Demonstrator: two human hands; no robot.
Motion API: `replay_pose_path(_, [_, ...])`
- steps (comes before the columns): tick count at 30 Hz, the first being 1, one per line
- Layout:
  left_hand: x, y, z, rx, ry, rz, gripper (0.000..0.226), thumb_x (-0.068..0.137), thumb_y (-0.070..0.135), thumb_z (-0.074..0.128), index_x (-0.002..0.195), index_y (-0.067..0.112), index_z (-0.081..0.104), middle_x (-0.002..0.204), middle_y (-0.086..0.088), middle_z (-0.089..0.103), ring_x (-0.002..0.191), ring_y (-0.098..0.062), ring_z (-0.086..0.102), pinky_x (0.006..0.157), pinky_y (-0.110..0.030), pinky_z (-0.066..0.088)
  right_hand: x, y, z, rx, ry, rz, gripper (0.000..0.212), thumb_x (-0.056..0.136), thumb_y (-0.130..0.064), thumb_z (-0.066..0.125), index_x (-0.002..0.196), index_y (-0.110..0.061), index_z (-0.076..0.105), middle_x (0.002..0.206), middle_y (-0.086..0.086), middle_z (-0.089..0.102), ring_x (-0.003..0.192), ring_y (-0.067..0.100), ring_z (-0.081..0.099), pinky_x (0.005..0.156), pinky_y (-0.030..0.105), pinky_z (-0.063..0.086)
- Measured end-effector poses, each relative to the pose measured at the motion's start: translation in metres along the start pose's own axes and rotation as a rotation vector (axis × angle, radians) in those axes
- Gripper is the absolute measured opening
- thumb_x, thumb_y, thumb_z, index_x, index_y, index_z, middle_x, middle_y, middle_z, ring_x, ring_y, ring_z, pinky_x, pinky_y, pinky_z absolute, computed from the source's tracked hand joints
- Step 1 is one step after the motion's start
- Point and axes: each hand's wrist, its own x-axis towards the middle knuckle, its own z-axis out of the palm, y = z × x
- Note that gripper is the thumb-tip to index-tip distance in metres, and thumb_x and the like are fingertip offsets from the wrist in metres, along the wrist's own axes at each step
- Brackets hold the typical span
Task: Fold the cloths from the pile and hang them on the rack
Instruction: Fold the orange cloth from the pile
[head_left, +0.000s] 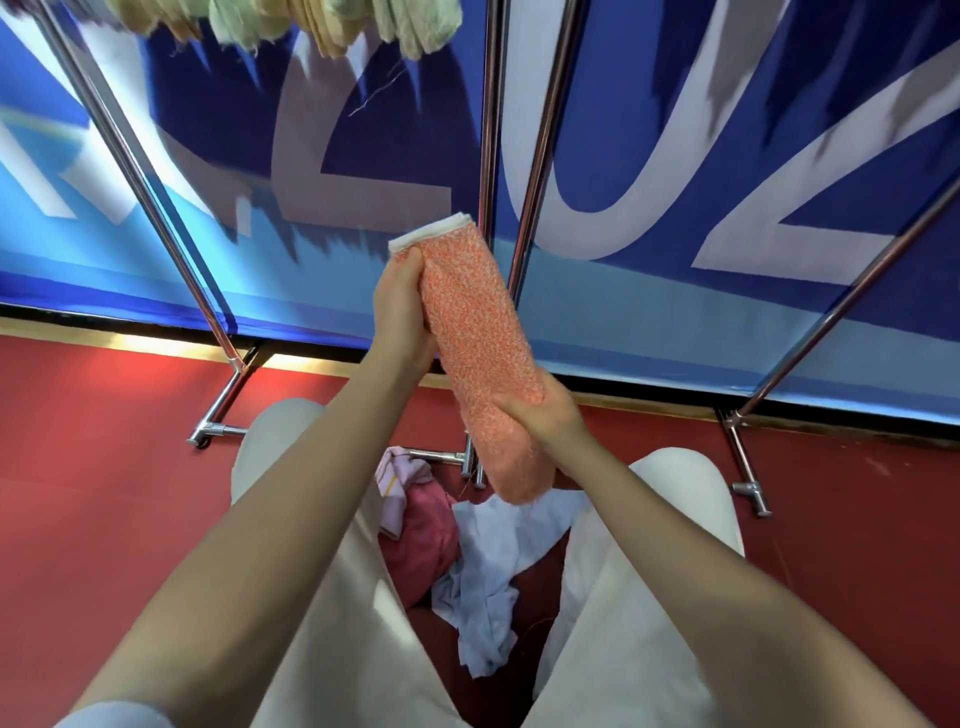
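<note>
Red floor (104, 493); folded orange cloth (475, 332) between both hands (left (402, 306), right (540, 415)).

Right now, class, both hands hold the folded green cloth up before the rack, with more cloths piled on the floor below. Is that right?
Not quite: the folded cloth is orange, not green, as the head view shows. The left hand and right hand hold it before the rack, with the pile on the floor below.
</note>
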Motion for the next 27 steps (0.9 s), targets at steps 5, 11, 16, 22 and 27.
replay_pose_path(5, [0.021,0.034,0.041,0.006,0.022,0.082,0.018,0.096,0.015,0.045,0.101,0.008,0.06,0.096,-0.012,0.06,0.087,-0.019,0.059,0.071,-0.031,0.05,0.025,-0.053,-0.038,-0.109,0.144,-0.102,0.019,0.086,-0.008,0.061,0.102,-0.019,0.059,0.095,-0.003,0.064,0.093,0.017,0.062,0.07,0.023,0.047])
replay_pose_path(11, [0.036,0.071,0.087,0.093,0.146,0.048,0.017,0.093,0.009,0.052,0.079,0.013,0.061,0.064,0.0,0.055,0.053,-0.011,0.051,0.045,-0.019,0.04,0.042,-0.128,-0.082,-0.269,0.268,-0.203,0.025,0.084,-0.003,0.042,0.091,-0.015,0.063,0.088,0.002,0.063,0.083,0.022,0.057,0.071,0.03,0.042])
replay_pose_path(16, [0.045,0.102,0.125,0.181,0.107,0.178,0.007,0.085,0.008,0.057,0.087,0.007,0.065,0.069,-0.004,0.056,0.058,-0.015,0.05,0.044,-0.017,0.039,0.044,-0.197,-0.121,-0.276,0.228,-0.341,0.025,0.092,-0.024,0.052,0.067,-0.023,0.057,0.072,-0.005,0.058,0.072,0.017,0.053,0.062,0.028,0.04])
replay_pose_path(22, [0.07,0.124,0.161,0.317,0.069,0.283,0.023,0.078,0.019,0.059,0.094,0.004,0.065,0.081,-0.014,0.062,0.065,-0.017,0.052,0.049,-0.024,0.04,0.058,-0.259,-0.166,-0.382,0.19,-0.467,0.029,0.087,-0.035,0.067,0.108,-0.015,0.07,0.101,0.001,0.071,0.096,0.016,0.065,0.084,0.029,0.049])
replay_pose_path(27, [0.079,0.142,0.199,0.349,0.024,0.349,0.034,0.09,0.001,0.053,0.123,0.011,0.054,0.097,-0.006,0.062,0.077,-0.016,0.062,0.067,-0.031,0.056,0.079,-0.307,-0.198,-0.556,0.256,-0.479,0.029,0.093,-0.029,0.057,0.099,-0.003,0.069,0.098,0.011,0.069,0.092,0.025,0.063,0.076,0.031,0.045])
